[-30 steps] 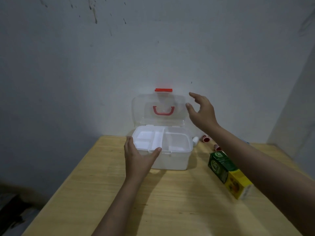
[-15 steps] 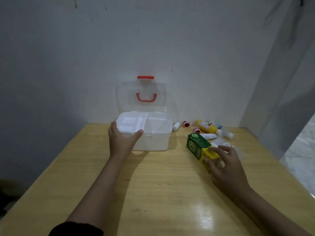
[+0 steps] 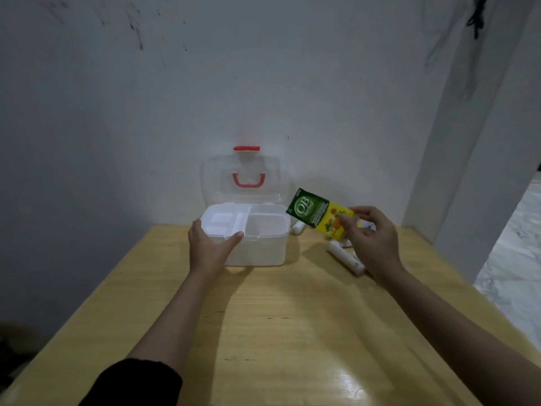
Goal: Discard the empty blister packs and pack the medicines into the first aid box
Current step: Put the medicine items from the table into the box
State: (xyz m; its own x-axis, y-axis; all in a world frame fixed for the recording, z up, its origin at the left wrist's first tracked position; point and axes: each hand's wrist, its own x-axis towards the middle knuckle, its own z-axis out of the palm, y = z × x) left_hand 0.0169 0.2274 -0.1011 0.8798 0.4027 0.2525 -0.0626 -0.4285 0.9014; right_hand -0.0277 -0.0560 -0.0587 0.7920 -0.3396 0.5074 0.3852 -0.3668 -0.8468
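Note:
A white first aid box [image 3: 263, 250] stands open at the back of the wooden table, its clear lid [image 3: 243, 177] with a red handle leaning upright against the wall. A white divided tray sits in its top. My left hand [image 3: 209, 249] grips the box's front left corner. My right hand [image 3: 371, 241] holds a green and yellow medicine carton [image 3: 317, 213] in the air, just right of the box's rim. A white tube [image 3: 345, 257] lies on the table under that hand. Other medicines behind my right hand are mostly hidden.
The wooden table [image 3: 278, 332] meets a grey wall at the back. A small white bottle [image 3: 298, 228] lies beside the box's right side. A white pillar [image 3: 468, 142] rises at the right, with marble floor beyond the table's right edge.
My right hand came down from the lid, took the green and yellow carton off the table and lifted it toward the box. My left hand stayed on the box.

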